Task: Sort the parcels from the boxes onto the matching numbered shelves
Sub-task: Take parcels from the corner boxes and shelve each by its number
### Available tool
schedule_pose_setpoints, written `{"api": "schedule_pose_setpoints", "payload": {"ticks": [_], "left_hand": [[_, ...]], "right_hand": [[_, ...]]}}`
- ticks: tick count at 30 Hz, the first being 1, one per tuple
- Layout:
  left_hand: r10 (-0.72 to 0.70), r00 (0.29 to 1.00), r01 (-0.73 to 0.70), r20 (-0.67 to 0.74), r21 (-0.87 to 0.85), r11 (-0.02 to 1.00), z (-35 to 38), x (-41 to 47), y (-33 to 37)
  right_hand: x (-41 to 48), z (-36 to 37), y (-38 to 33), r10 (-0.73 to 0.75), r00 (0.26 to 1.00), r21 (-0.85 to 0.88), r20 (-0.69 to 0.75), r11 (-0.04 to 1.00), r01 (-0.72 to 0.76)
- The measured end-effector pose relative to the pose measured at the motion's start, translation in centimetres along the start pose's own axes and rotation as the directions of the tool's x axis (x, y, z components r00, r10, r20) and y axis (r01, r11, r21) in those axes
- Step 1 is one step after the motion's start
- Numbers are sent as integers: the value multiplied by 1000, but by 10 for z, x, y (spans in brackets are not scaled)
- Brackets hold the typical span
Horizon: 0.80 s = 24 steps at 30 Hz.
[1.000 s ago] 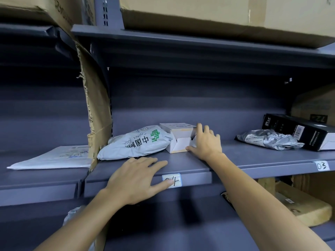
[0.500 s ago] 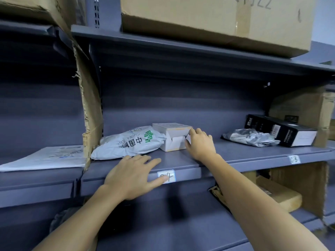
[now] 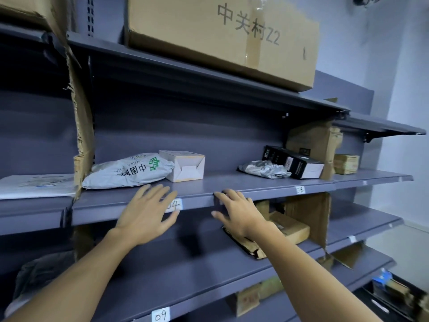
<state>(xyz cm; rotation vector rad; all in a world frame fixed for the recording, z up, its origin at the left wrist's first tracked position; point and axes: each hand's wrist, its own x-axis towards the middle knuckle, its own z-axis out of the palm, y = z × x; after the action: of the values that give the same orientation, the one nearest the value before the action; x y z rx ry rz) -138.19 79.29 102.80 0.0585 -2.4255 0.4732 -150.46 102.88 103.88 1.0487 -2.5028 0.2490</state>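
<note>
A small white carton (image 3: 185,165) stands on the grey shelf (image 3: 232,190) labelled 04 (image 3: 174,204), beside a grey China Post mailer bag (image 3: 130,170). My left hand (image 3: 146,213) lies flat with spread fingers on the shelf's front edge, partly covering the 04 label. My right hand (image 3: 236,212) hovers at the same edge with fingers relaxed, holding nothing. Further right, by label 03 (image 3: 300,189), lie a crumpled silver bag (image 3: 264,169) and a black box (image 3: 293,161).
A big cardboard box (image 3: 220,36) marked 22 sits on the top shelf. A torn cardboard divider (image 3: 81,135) hangs at the left, with a flat white mailer (image 3: 34,185) beyond it. Brown parcels (image 3: 290,226) lie on the shelf below; label 09 (image 3: 160,314) marks a lower shelf.
My right hand has let go of the white carton and pulled back to the shelf's front edge. The view has tilted up and to the right. My left hand stays on the edge.
</note>
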Motion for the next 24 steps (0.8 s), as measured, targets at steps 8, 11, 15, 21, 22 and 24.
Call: {"api": "schedule_pose_setpoints", "payload": {"ticks": [8,11,15,21,22,24], "left_hand": [[157,987,-150,40,-127,980,-3,21,115],[211,977,-202,30,-184,962,-2,39,172],[273,960,-253,54,-242,937,-2,64,259],[390,920,-342,43,-400,851,-24,106,393],[402,915,-349,44,-417,839,-26,113,414],[414,910,-365,15,-441,820,-27,126,453]], "right_hand": [[-74,-24,74,87,996,-136,30,987,-82],[-109,-33,122,128,990,-169,56,979,-117],[-165,-53,195,202,975,-185,89,966,-183],[-249,-81,305,356,929,-196,99,922,-332],[-262,-85,322,377,921,-201,94,914,-353],[-289,-92,353,417,905,-205,84,896,-394]]}}
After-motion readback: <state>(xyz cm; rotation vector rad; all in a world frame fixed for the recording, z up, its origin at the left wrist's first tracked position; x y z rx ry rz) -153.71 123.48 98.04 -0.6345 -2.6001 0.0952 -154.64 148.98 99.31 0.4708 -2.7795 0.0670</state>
